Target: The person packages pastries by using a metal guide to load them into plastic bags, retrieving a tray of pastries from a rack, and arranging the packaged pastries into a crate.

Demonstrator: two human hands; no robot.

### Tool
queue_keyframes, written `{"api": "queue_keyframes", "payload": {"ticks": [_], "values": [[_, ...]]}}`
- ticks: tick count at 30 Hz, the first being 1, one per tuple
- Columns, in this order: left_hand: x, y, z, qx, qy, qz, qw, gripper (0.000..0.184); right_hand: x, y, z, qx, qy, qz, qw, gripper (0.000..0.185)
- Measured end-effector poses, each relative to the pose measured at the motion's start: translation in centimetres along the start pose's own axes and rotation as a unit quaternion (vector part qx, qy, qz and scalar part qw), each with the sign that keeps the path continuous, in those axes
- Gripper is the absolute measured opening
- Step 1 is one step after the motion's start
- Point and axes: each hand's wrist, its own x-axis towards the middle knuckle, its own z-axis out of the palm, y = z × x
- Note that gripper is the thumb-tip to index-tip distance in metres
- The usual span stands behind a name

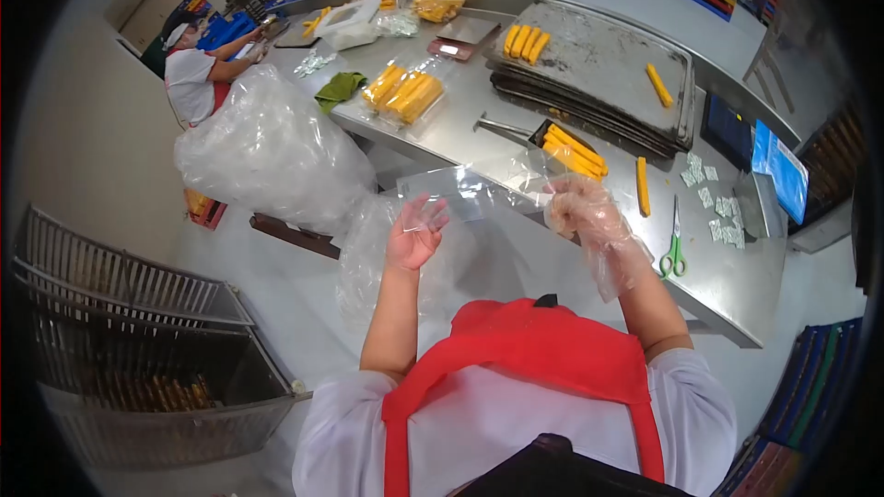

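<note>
A clear plastic bag point(468, 191) is stretched between my two hands in front of the table edge. My left hand point(418, 232), bare, grips its left end, with the fingers partly seen through the film. On the other side my right hand point(582, 210), in a loose clear plastic glove, pinches the bag's right end. Just beyond that hand, yellow sticks point(573, 152) lie in a dark metal holder with a handle point(505, 127). A single yellow stick point(643, 186) rests to its right, near green-handled scissors point(675, 244).
Stacked dark trays point(599, 60) carry more yellow sticks. Filled bags point(403, 92), a green cloth point(341, 90) and small sachets point(727, 216) lie on the steel table point(737, 281). A big plastic sack point(272, 143) bulges at left, near a co-worker point(193, 83). Metal racks point(157, 350) stand lower left.
</note>
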Motion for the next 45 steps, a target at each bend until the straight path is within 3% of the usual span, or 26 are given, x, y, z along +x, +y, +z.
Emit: {"api": "queue_keyframes", "payload": {"ticks": [4, 8, 10, 11, 19, 26, 30, 32, 33, 35, 37, 43, 45], "values": [[2.9, 0.9, 1.6, 0.024, 0.016, -0.021, 0.999, 0.046, 0.0, 0.5, -0.5, 0.032, 0.076, -0.021, 0.996, 0.024], [7.0, 3.1, -1.4, 0.017, 0.03, -0.079, 0.996, 0.048, 0.7, 0.3, 0.6, 0.032, 0.142, -0.017, 0.989, 0.024], [8.8, 4.0, -1.1, -0.008, -0.057, -0.137, 0.989, 0.049, 1.4, 0.1, 2.0, 0.015, 0.179, -0.015, 0.984, 0.026], [9.5, 4.5, -1.5, -0.018, -0.053, -0.139, 0.989, 0.049, 2.0, 0.0, 2.8, 0.001, 0.201, -0.029, 0.979, 0.028], [12.9, 8.1, -4.3, -0.026, -0.113, -0.2, 0.973, 0.048, 4.4, 0.2, 6.5, 0.007, 0.276, -0.066, 0.959, 0.028], [14.5, 8.0, -4.2, -0.1, -0.171, -0.253, 0.947, 0.042, 4.7, 0.6, 8.0, 0.019, 0.263, -0.073, 0.962, 0.026], [13.9, 7.7, -5.3, -0.04, -0.073, -0.214, 0.973, 0.032, 3.9, -0.2, 8.6, 0.025, 0.201, -0.085, 0.976, 0.026], [14.1, 7.7, -4.4, 0.06, -0.049, -0.194, 0.978, 0.02, 3.9, -0.5, 7.3, -0.031, 0.201, -0.061, 0.977, 0.022], [14.5, 7.7, -3.3, 0.06, -0.06, -0.197, 0.977, 0.02, 4.0, -0.1, 6.4, -0.066, 0.222, -0.118, 0.966, 0.02], [14.5, 7.9, -1.3, 0.152, 0.124, -0.104, 0.975, 0.016, 3.6, -0.5, 5.2, -0.1, 0.24, -0.172, 0.95, 0.018], [14.1, 8.2, -0.5, 0.158, 0.14, -0.093, 0.973, 0.017, 3.2, -1.1, 4.3, -0.015, 0.217, -0.179, 0.959, 0.015], [9.6, 8.7, 2.2, 0.188, 0.162, -0.109, 0.963, 0.02, 3.4, -0.7, 2.9, -0.047, 0.204, -0.168, 0.963, 0.013], [8.5, 9.4, 3.2, 0.234, 0.039, -0.133, 0.962, 0.026, 3.1, -1.1, 3.2, -0.031, 0.206, -0.133, 0.969, 0.013]]}}
